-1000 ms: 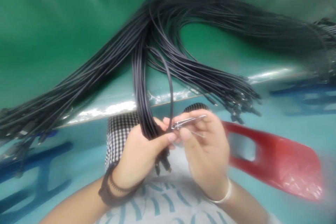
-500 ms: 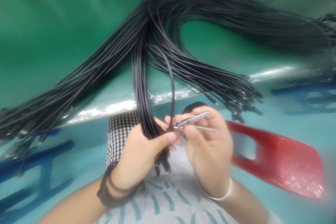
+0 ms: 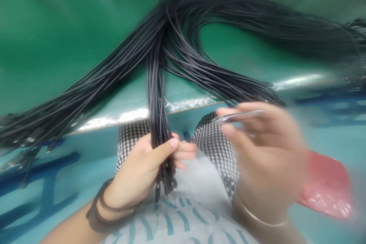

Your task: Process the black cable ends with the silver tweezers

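Here's the left hand [image 3: 140, 169], closed firmly around a hanging bundle of black cables [image 3: 155, 108], thumb across the front and fingers wrapped behind. The bundle's long axis runs nearly straight up and down through that fist, and the connector ends [image 3: 166, 185] poke out just below it, over the person's lap. Above the fist, the cables fan out and drape left and right across a green surface [image 3: 71, 38].

Over to the right hand [image 3: 265, 156], well blurred and clear of the bundle, off to the right of the left fist. Thumb and fingers are pinched on a slim metal tool [image 3: 237, 117], tweezers by the look, though the blur hides its tips. It lies almost level, crosswise to the cables, with its near end pointing back toward them, and the left hand is the one touching the bundle.

Beyond the right hand sits a blurred red plastic piece [image 3: 326, 187], and I can't tell whether it holds anything. Checked sleeves [image 3: 217, 156] show between the forearms.
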`<state>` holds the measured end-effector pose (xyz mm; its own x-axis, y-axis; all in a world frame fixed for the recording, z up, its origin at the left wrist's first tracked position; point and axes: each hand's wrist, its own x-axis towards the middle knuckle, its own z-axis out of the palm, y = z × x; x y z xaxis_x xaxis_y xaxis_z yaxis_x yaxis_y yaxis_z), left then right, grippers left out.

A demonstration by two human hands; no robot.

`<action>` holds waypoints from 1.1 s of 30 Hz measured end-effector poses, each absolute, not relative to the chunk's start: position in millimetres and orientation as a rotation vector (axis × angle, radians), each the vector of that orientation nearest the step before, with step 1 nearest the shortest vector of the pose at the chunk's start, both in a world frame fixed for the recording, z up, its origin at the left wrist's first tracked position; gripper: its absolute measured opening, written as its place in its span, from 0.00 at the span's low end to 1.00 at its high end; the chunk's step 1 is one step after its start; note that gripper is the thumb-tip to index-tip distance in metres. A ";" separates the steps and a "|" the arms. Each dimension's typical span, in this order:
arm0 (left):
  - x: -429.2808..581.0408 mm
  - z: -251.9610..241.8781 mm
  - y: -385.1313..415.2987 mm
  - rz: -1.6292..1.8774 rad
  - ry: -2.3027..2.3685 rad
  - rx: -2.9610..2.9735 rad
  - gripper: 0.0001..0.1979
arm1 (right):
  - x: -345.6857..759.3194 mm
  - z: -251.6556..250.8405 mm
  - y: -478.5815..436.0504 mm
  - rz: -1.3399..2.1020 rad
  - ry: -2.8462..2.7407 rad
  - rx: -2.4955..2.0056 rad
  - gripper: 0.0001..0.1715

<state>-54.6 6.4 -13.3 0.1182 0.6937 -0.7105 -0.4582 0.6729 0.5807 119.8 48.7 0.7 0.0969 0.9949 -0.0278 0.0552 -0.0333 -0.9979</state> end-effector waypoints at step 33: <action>-55.4 -22.4 2.9 0.861 1.247 0.239 0.11 | 76.3 -32.3 40.0 1.670 -0.624 -1.148 0.10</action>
